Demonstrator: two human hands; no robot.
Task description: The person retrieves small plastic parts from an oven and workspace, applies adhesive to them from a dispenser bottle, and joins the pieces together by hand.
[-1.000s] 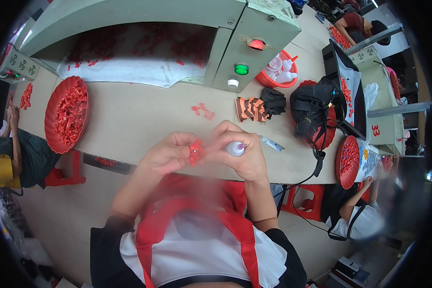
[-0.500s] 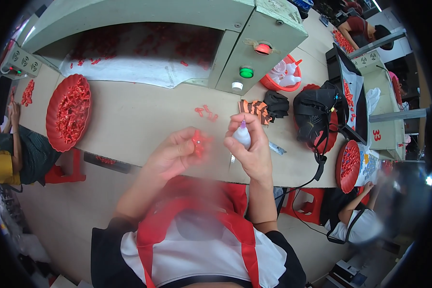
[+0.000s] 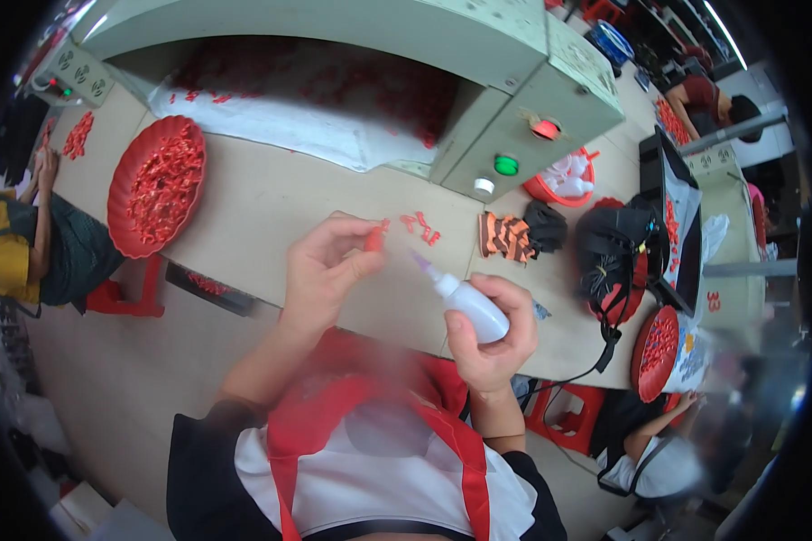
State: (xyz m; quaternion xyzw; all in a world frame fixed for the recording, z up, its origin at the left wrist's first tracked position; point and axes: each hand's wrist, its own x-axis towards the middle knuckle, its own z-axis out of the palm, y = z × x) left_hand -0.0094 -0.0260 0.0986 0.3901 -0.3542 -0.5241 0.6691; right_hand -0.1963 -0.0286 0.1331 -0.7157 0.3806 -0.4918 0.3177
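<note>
Pinched between the thumb and fingers of my left hand (image 3: 327,261) is a small red plastic piece (image 3: 375,238), its exact kind too small to make out. My right hand (image 3: 496,334) grips a white squeeze bottle (image 3: 475,309) with a purple tapered nozzle, tilted so that its tip points up and left toward the red piece. A gap separates the nozzle tip from the piece. Several more small red pieces (image 3: 421,229) lie on the table (image 3: 271,198) just beyond my hands.
A green-grey machine (image 3: 532,99) with red and green buttons stands behind, red pieces on white sheeting in its opening. A red bowl of pieces (image 3: 122,207) is at left. Orange-black cloth (image 3: 503,236), a basket of bottles (image 3: 559,191) and a black bag (image 3: 609,234) lie right. Co-workers sit either side.
The bottle has swung from upright to tilted, its nozzle now toward my left hand, and my right hand has moved right and down. My left hand has risen slightly. The whole view has shifted.
</note>
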